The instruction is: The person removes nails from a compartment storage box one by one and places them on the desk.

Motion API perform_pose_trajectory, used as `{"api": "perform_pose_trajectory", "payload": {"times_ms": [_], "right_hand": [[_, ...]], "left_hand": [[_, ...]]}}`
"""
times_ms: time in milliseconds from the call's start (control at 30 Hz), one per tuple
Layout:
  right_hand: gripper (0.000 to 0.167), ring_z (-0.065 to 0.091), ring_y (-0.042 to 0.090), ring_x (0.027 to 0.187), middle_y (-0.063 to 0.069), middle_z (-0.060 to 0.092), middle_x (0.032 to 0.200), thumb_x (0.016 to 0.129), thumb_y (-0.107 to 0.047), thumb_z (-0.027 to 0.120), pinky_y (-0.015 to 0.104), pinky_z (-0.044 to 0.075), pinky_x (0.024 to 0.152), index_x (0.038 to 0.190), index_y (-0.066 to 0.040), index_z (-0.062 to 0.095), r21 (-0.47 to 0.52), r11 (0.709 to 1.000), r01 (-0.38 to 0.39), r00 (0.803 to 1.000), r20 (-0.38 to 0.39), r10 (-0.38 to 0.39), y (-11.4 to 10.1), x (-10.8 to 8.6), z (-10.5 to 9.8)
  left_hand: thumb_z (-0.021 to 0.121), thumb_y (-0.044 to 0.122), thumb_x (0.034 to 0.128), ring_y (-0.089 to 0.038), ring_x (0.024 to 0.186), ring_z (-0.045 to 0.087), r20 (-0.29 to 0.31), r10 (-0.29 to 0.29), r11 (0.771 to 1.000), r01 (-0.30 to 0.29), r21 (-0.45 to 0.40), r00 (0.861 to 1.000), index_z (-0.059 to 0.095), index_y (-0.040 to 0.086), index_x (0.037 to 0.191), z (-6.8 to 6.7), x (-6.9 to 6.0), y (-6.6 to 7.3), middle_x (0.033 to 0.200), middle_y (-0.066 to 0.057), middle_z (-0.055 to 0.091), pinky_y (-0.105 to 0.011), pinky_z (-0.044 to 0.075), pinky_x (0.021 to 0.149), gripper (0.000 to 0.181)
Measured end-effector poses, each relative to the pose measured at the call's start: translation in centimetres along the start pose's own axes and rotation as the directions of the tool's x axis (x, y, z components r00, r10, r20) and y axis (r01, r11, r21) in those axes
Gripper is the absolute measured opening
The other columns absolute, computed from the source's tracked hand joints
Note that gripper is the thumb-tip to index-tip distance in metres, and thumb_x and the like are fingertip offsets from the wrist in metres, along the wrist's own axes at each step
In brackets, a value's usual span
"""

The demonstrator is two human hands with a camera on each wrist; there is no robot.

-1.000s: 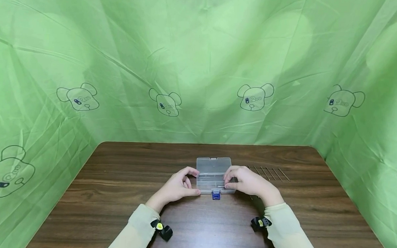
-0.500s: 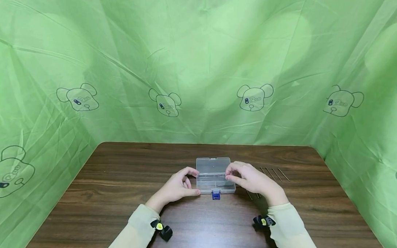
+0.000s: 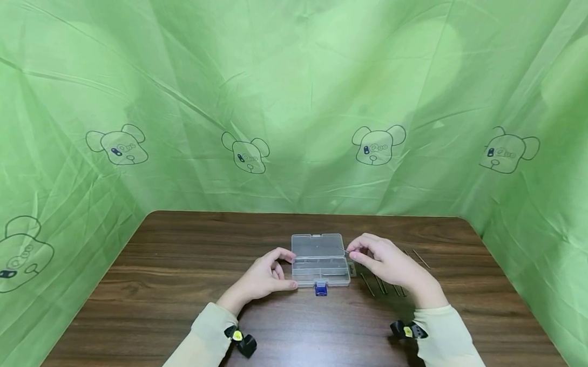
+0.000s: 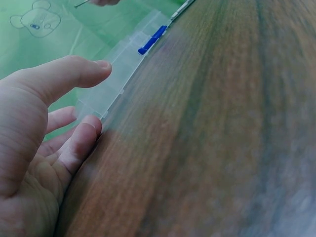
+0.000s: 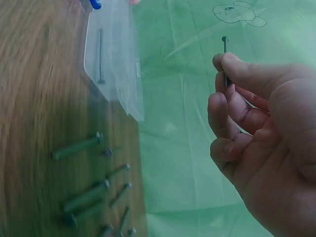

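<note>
A clear plastic compartment box (image 3: pixel 317 246) with a blue latch (image 3: pixel 321 289) stands with its lid raised. My left hand (image 3: pixel 264 273) holds its left end, the thumb at the front corner and the fingers farther back. Right of the lid, my right hand (image 3: pixel 386 262) pinches a thin metal screw (image 5: pixel 225 45) between thumb and fingertips, head up in the right wrist view. Another screw (image 5: pixel 101 57) lies inside the box, along a compartment. The left wrist view shows the left thumb and fingers (image 4: pixel 84 136) around the box's end.
Several loose screws (image 5: pixel 86 195) lie on the wooden table (image 3: pixel 184 266) to the right of the box, some partly hidden under the right hand in the head view. Green cloth (image 3: pixel 297 97) with bear outlines surrounds the table's back and sides.
My right hand has risen out of the box's front right compartment and moved back and to the right, with a screw in its fingertips. The left hand and the box stay where they were.
</note>
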State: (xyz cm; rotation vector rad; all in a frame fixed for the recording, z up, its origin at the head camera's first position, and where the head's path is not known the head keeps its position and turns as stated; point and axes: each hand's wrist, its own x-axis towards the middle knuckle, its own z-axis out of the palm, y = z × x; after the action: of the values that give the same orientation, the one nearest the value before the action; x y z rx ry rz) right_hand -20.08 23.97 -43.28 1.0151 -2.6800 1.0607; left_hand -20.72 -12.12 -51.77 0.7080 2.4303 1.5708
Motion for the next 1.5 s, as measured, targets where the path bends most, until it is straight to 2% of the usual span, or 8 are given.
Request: {"api": "perform_pose_trajectory", "payload": {"times_ms": [267,500,700,833,1000,1167,1333,1500], "right_hand": [[0.009,0.059,0.004,0.085,-0.015,0.063,0.093,0.104,-0.008,0.074,0.027,0.053,0.071,0.108,-0.016,0.073,-0.039,0.999,-0.024,0.997,-0.071,0.022,0.4,-2.1,-2.5],[0.018,0.058,0.002,0.083,-0.016,0.063,0.091,0.097,-0.003,0.079,0.023,0.051,0.067,0.102,-0.019,0.071,-0.103,0.994,-0.035,0.991,-0.129,0.022,1.8,-4.7,-3.8],[0.021,0.056,0.001,0.079,-0.018,0.063,0.091,0.099,-0.007,0.08,0.023,0.048,0.065,0.103,-0.025,0.069,-0.126,0.989,-0.079,0.984,-0.167,0.057,2.7,-7.0,-4.4],[0.018,0.057,0.003,0.081,-0.015,0.065,0.094,0.1,-0.009,0.079,0.024,0.047,0.064,0.104,-0.024,0.07,-0.115,0.98,-0.161,0.973,-0.185,0.139,3.2,-8.1,-4.9],[0.005,0.06,0.007,0.078,-0.006,0.069,0.092,0.104,-0.013,0.075,0.026,0.049,0.065,0.108,-0.015,0.072,-0.064,0.948,-0.311,0.943,-0.147,0.299,4.3,-9.1,-4.9],[0.01,0.07,0.015,0.074,0.001,0.072,0.09,0.105,-0.015,0.075,0.027,0.056,0.068,0.109,-0.006,0.074,0.012,0.906,-0.423,0.905,-0.049,0.423,5.1,-9.3,-4.3],[0.01,0.069,0.015,0.07,0.001,0.071,0.089,0.103,-0.014,0.077,0.028,0.057,0.064,0.106,-0.006,0.074,0.056,0.882,-0.468,0.884,0.009,0.468,5.5,-9.6,-4.1],[0.009,0.066,0.013,0.067,0.0,0.07,0.087,0.103,-0.015,0.077,0.029,0.055,0.061,0.105,-0.007,0.074,0.056,0.876,-0.479,0.878,0.033,0.478,6.0,-10.1,-3.9]], "left_hand": [[0.098,0.019,0.084,-0.011,0.071,0.06,-0.003,-0.025,0.999,0.025,0.026,1.0,0.065,0.013,0.14,0.0,0.0,0.2,0.13,-0.005,0.071,-0.021,0.05,0.063,0.065],[0.094,0.006,0.0841,-0.014,0.07,0.058,-0.011,-0.03,0.999,0.03,0.016,0.999,0.063,0.001,0.139,0.3,0.1,0.3,0.13,-0.018,0.07,-0.019,0.046,0.062,0.064],[0.097,0.018,0.0845,-0.011,0.071,0.06,0.005,-0.023,1.0,0.022,0.02,1.0,0.065,0.012,0.14,0.2,0.3,0.2,0.13,-0.006,0.071,-0.02,0.049,0.064,0.064],[0.098,0.026,0.0849,-0.011,0.072,0.062,0.021,-0.018,1.0,0.018,0.017,1.0,0.066,0.016,0.14,0.1,0.3,0.0,0.131,-0.002,0.071,-0.022,0.052,0.065,0.065],[0.098,0.029,0.0848,-0.011,0.073,0.063,0.02,-0.041,0.999,0.04,0.031,0.999,0.065,0.018,0.141,-0.2,0.1,0.0,0.13,0.003,0.07,-0.023,0.053,0.065,0.066],[0.098,0.028,0.0845,-0.011,0.074,0.064,0.013,-0.052,0.997,0.052,0.051,0.999,0.065,0.019,0.142,-0.4,-0.1,0.1,0.13,0.006,0.07,-0.024,0.054,0.066,0.067],[0.098,0.029,0.0846,-0.011,0.073,0.063,0.016,-0.045,0.998,0.045,0.055,0.999,0.064,0.019,0.142,-0.4,0.0,0.0,0.129,0.006,0.07,-0.024,0.054,0.066,0.067],[0.098,0.029,0.084,-0.011,0.074,0.064,0.02,-0.035,0.998,0.035,0.048,0.999,0.065,0.018,0.141,-0.2,0.1,0.0,0.128,0.006,0.07,-0.024,0.054,0.066,0.067]]}}
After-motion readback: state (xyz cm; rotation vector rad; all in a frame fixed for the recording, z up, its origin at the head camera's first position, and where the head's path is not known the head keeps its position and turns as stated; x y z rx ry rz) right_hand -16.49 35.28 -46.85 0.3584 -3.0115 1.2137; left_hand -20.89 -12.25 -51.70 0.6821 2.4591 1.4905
